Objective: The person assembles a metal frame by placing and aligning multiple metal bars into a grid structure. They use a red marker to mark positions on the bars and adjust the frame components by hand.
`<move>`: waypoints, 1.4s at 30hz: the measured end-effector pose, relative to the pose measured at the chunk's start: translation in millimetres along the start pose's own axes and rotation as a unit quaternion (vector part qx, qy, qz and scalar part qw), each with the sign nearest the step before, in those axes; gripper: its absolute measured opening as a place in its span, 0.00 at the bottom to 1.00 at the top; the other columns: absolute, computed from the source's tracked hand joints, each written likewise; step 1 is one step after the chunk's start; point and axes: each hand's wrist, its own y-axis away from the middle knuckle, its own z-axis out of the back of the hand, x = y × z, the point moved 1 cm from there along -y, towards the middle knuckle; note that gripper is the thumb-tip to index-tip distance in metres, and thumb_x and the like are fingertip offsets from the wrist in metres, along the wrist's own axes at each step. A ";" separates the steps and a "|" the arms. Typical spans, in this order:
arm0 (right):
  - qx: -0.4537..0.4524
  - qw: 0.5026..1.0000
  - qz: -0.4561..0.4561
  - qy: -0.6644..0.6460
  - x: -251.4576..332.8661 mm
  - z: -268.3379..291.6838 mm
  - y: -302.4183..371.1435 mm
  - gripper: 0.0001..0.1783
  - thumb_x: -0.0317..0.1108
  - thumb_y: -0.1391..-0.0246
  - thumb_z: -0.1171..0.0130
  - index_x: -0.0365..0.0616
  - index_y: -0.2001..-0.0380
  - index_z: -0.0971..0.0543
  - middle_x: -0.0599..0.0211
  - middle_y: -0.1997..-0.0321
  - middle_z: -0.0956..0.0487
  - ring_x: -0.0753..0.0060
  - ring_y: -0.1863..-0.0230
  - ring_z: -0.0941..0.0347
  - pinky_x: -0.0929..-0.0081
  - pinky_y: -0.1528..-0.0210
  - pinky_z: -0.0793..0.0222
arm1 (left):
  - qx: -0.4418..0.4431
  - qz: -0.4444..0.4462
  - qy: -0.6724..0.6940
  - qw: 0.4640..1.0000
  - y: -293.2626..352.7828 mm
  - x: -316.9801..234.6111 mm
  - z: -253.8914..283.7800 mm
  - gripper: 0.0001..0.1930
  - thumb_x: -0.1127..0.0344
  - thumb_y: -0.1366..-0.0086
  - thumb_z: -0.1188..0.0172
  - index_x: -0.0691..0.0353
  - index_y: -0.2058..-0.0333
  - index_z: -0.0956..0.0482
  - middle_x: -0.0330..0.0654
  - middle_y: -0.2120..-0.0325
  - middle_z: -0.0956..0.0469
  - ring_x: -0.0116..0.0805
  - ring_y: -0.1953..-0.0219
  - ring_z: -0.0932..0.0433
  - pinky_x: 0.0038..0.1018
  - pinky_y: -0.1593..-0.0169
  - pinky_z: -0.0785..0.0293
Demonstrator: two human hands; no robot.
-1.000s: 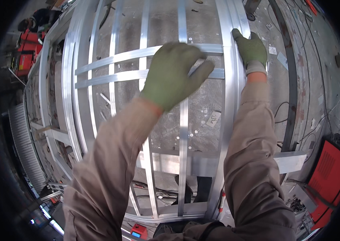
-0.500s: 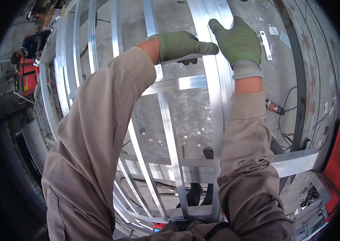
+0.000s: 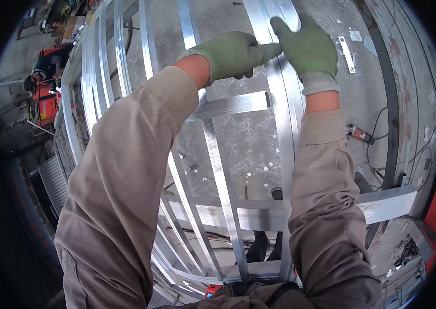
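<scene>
A wide ridged aluminium bar (image 3: pixel 278 98) runs lengthwise through the frame below me. My right hand (image 3: pixel 309 50), in a green glove, grips its right side, thumb on top and the other fingers largely out of sight over the edge. From the left, my left hand (image 3: pixel 232 55), also gloved in green, reaches across, one digit stretched onto the bar. Its remaining fingers curl downward, and whatever lies inside them is hidden. Nearer to me, a short aluminium crosspiece (image 3: pixel 232 105) ends just short of the bar, its dark end showing.
Several parallel aluminium slats (image 3: pixel 217 159) lie left of the bar. A broad cross rail (image 3: pixel 259 218) spans nearer me. On the right floor are a red-and-dark power tool (image 3: pixel 360 134) with a cord and a white strip (image 3: pixel 346 54). Far left, a person (image 3: pixel 48 67) bends beside red equipment.
A narrow gap has opened between the crosspiece's end and the wide bar. My left hand's curled fingers have shifted slightly upward in the picture. The whole view has drifted a little.
</scene>
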 end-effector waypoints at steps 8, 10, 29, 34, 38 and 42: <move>0.181 0.920 0.082 -0.337 28.2 22.4 12.2 0.36 0.63 0.33 0.24 0.37 0.47 0.10 0.65 0.56 0.11 0.72 0.57 0.17 0.70 0.51 0.20 | -0.041 -0.099 -0.111 0.988 1.1 5.7 8.4 0.22 0.54 0.11 0.47 0.61 0.31 0.20 0.48 0.45 0.10 0.39 0.58 0.08 0.37 0.50 0.10; 0.215 0.914 0.105 -0.327 29.0 21.2 22.1 0.36 0.61 0.33 0.23 0.36 0.41 0.12 0.64 0.52 0.10 0.71 0.56 0.16 0.71 0.51 0.20 | -0.040 -0.123 -0.115 0.985 5.5 5.5 16.1 0.21 0.61 0.16 0.40 0.61 0.31 0.19 0.49 0.44 0.10 0.42 0.56 0.07 0.39 0.47 0.10; 0.304 0.864 -0.054 -0.398 48.2 1.9 43.2 0.26 0.47 0.28 0.24 0.34 0.42 0.13 0.61 0.58 0.11 0.73 0.59 0.13 0.74 0.54 0.12 | -0.508 -0.184 0.078 0.838 102.4 48.6 -33.6 0.24 0.58 0.24 0.26 0.71 0.40 0.17 0.58 0.45 0.12 0.54 0.42 0.12 0.43 0.34 0.19; 0.288 0.870 -0.031 -0.398 50.6 -4.1 52.7 0.24 0.48 0.27 0.24 0.36 0.44 0.12 0.61 0.59 0.11 0.72 0.60 0.11 0.75 0.56 0.12 | -0.602 0.129 -0.069 0.785 255.5 136.6 -204.0 0.33 0.59 0.31 0.18 0.73 0.36 0.21 0.58 0.44 0.15 0.55 0.44 0.14 0.47 0.36 0.19; 0.272 0.869 -0.036 -0.412 42.1 -8.6 51.9 0.27 0.50 0.30 0.22 0.37 0.42 0.12 0.63 0.57 0.11 0.74 0.58 0.12 0.78 0.54 0.14 | -0.311 0.346 0.337 0.819 286.7 142.1 -218.0 0.30 0.53 0.29 0.20 0.72 0.40 0.18 0.49 0.61 0.12 0.41 0.59 0.14 0.41 0.48 0.16; 0.232 0.865 -0.054 -0.443 44.3 -17.3 54.6 0.29 0.50 0.30 0.22 0.38 0.39 0.13 0.62 0.56 0.11 0.73 0.60 0.12 0.78 0.55 0.13 | -0.258 0.318 0.526 0.745 285.7 159.5 -240.4 0.27 0.46 0.24 0.28 0.70 0.48 0.14 0.43 0.68 0.11 0.32 0.71 0.15 0.36 0.62 0.17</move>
